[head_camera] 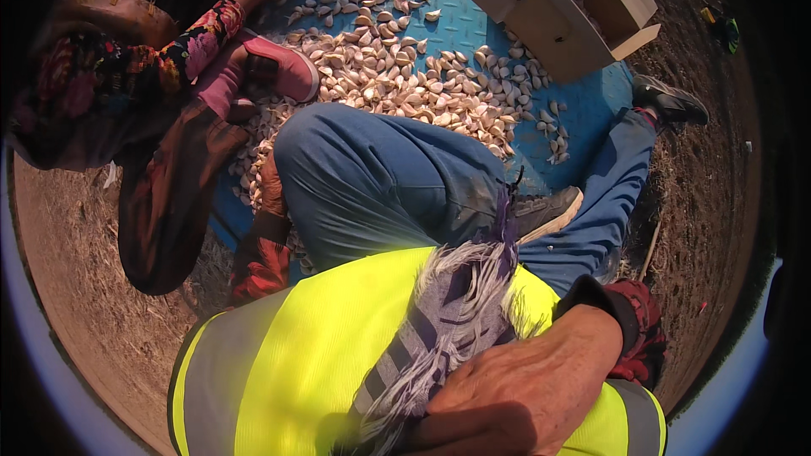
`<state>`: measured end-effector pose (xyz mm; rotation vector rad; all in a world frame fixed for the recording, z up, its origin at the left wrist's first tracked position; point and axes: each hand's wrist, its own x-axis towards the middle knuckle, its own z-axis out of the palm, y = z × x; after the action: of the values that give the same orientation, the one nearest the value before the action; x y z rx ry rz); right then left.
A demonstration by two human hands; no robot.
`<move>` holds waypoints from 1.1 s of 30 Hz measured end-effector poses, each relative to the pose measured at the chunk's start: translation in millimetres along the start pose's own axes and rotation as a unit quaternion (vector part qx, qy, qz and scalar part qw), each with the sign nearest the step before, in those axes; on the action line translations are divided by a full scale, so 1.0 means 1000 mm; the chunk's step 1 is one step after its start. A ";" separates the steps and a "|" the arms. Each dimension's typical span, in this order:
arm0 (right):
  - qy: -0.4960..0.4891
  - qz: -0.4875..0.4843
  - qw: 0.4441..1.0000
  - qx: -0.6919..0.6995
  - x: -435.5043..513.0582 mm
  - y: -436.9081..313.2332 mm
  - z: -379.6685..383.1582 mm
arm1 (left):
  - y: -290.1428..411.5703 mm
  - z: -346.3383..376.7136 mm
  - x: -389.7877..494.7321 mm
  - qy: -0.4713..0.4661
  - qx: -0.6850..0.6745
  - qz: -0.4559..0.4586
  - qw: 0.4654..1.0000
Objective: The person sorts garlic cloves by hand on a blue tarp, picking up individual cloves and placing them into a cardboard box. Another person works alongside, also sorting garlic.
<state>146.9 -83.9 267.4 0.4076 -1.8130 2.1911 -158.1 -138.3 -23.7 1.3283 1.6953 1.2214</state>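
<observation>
My left hand (pixel 272 185) is down beside my bent left knee, against loose garlic cloves (pixel 437 92) on a blue textured platform (pixel 450 6). The knee covers most of its fingers, so its grip cannot be made out. Close to my chest, my right hand (pixel 526 380) lies over a fringed grey and purple scarf (pixel 437 304). The back of that hand faces the camera. Its fingers are turned under and in shadow, and whether they hold the cloth is hidden. Beneath the scarf is a yellow high-visibility vest (pixel 329 354).
An open cardboard box (pixel 551 25) stands tilted at the platform's far right. On the left sits another person in a floral sleeve (pixel 209 38), a pink shoe (pixel 282 66) among the cloves. My jeans-clad legs (pixel 393 171) cross the platform's near part. Bare soil (pixel 709 171) borders it.
</observation>
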 end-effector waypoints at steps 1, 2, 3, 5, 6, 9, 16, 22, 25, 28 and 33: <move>0.007 -0.010 1.000 0.011 0.001 -0.001 0.004 | 0.012 -0.007 -0.003 0.016 -0.074 -0.039 0.996; -0.008 -0.019 1.000 0.023 0.000 0.000 0.004 | 0.027 -0.014 -0.008 0.040 -0.068 -0.036 0.996; -0.023 -0.028 0.999 0.035 -0.002 0.001 0.003 | 0.045 -0.020 -0.015 0.066 -0.091 -0.045 0.993; -0.081 -0.034 0.994 0.062 -0.008 0.006 -0.007 | 0.088 -0.029 -0.018 0.111 -0.071 -0.029 0.991; -0.109 -0.029 0.990 0.085 -0.012 0.009 -0.013 | 0.107 -0.028 -0.010 0.131 -0.070 -0.012 0.989; -0.156 -0.040 0.977 0.139 -0.036 0.048 -0.053 | 0.156 -0.002 0.056 0.077 -0.305 0.056 0.948; 0.596 0.285 0.536 -0.526 -0.200 0.166 -0.174 | 0.225 0.184 0.127 -0.329 -0.393 0.090 0.854; 0.611 0.396 0.391 -0.562 -0.297 0.229 -0.193 | 0.200 0.207 0.078 -0.534 -0.099 0.349 0.763; 0.601 0.378 0.383 -0.591 -0.267 0.250 -0.219 | 0.188 0.203 0.078 -0.501 -0.072 0.357 0.785; 0.599 0.288 0.419 -0.619 -0.228 0.258 -0.240 | 0.185 0.200 0.076 -0.462 -0.046 0.362 0.808; 0.594 0.251 0.487 -0.589 -0.212 0.249 -0.265 | 0.186 0.192 0.068 -0.409 -0.069 0.321 0.851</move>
<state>236.7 125.3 -86.0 -1.6118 -1.8444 0.3071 61.1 -11.5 85.7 2.0165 0.5543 0.8464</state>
